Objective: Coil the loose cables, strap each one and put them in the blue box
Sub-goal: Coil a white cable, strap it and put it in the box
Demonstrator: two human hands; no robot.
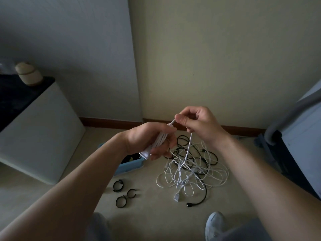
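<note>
Left hand fingers curled round white cable coil, right hand thumb and forefinger pinching its loose strand just right, trailing to floor cable tangle, blue box left, black straps nearer

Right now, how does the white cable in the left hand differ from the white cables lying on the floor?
The bundle in the left hand is gathered into tight parallel loops; the floor pile sprawls in a loose tangle. The bundle is held in the air; the floor pile lies among black cables. Both are white, and a strand pinched by the right hand seems to join them.
</note>
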